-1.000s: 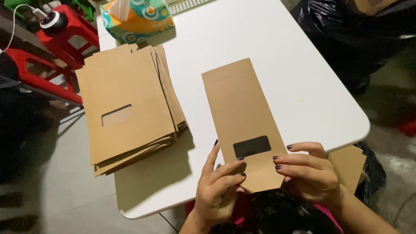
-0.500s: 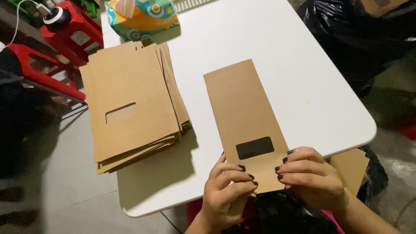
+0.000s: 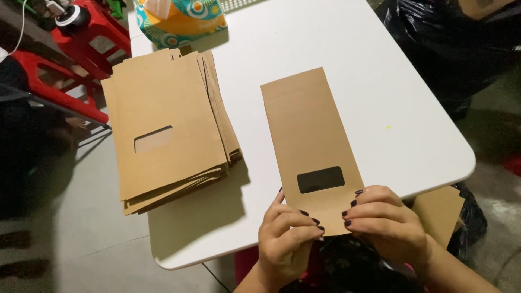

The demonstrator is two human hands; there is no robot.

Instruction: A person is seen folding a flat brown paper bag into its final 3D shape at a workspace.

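Nearest, at 6 o'clock: the person's left hand (image 3: 285, 239) and right hand (image 3: 382, 225) are both pinching the near end of a flat brown paper bag (image 3: 309, 141), fingers curled over its top face, thumbs hidden beneath. The bag is lying lengthwise on the white table (image 3: 336, 49), its near end overhanging the table edge, a dark rectangular window (image 3: 320, 179) showing just above the fingertips. At 9 o'clock, well apart from the bag, a fanned stack of similar bags (image 3: 168, 125) is sitting, its top one showing a window. Farther, at 11 o'clock, a colourful tissue box (image 3: 182, 19) is resting beside the stack's far end.
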